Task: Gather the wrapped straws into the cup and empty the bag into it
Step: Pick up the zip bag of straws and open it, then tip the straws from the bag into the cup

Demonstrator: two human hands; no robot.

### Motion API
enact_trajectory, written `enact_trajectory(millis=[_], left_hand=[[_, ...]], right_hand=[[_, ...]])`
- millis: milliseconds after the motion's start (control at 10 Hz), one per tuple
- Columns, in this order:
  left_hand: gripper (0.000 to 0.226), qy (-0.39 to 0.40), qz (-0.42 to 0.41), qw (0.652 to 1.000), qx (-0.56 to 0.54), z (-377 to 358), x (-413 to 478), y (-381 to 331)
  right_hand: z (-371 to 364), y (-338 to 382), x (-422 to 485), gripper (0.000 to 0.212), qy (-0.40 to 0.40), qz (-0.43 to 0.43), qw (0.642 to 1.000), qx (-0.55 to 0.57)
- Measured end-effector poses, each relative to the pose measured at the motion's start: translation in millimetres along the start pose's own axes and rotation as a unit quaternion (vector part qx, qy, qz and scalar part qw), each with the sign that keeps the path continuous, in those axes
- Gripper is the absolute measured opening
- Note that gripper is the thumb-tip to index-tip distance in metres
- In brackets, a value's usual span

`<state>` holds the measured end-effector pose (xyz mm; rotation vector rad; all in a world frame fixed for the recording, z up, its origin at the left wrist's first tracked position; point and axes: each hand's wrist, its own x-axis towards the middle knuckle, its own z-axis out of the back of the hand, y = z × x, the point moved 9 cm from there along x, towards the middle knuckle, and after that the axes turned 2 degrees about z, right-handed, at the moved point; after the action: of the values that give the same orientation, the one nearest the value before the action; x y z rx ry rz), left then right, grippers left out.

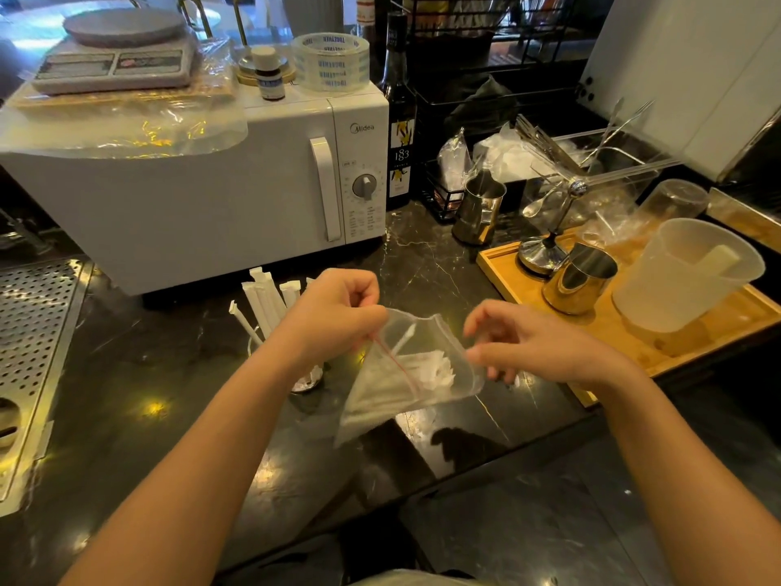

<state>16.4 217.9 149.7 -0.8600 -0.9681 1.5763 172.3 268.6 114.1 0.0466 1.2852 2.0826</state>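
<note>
Just in front of the microwave (pixel 203 179), both hands pinch one clear, red-zippered bag (pixel 405 374) of wrapped straws: left hand (pixel 338 315), right hand (pixel 536 344). Several wrapped straws (pixel 266 302) stand in one cup (pixel 310 376).

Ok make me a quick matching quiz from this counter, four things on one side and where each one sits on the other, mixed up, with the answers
Things:
1. tape roll
2. zip bag
3. wrapped straws
4. frosted jug

Places:
A. on the wooden tray
B. standing in the cup behind the left hand
C. on top of the microwave
D. held between the left hand and the right hand

Pairs: 1-C, 2-D, 3-B, 4-A
</note>
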Motion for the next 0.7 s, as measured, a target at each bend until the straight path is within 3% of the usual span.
enact_trajectory(millis=[100, 200, 300, 400, 500, 600, 700], left_hand=[[0.032, 0.030, -0.013, 0.999, 0.011, -6.8, 4.6, -12.9], [0.030, 0.049, -0.041, 0.997, 0.033, -11.9, 5.5, -28.6], [0.028, 0.090, -0.080, 0.990, 0.073, -22.3, 1.1, -47.9], [0.032, 0.149, -0.118, 0.976, 0.103, -38.0, -7.8, -65.2], [0.032, 0.185, -0.151, 0.964, 0.113, -47.5, -16.5, -80.4], [0.029, 0.221, -0.168, 0.956, 0.092, -52.5, -25.0, -91.4], [0.030, 0.246, -0.173, 0.949, 0.091, -55.2, -29.5, -96.3]], right_hand=[[-15.4, -16.7, 7.0, 0.057, 0.024, -0.049, 0.979, 0.194], [-55.4, -34.8, 11.7, 0.058, 0.090, -0.105, 0.917, 0.374], [-100.3, -30.4, 11.4, 0.056, 0.187, -0.124, 0.819, 0.528], [-117.0, -23.5, 12.9, 0.073, 0.210, -0.132, 0.762, 0.598], [-111.8, -6.8, 8.5, 0.075, 0.218, -0.100, 0.710, 0.662], [-95.5, -16.7, 17.9, 0.054, 0.105, -0.086, 0.756, 0.640], [-55.0, -22.7, 26.6, 0.035, -0.066, -0.004, 0.814, 0.577]])
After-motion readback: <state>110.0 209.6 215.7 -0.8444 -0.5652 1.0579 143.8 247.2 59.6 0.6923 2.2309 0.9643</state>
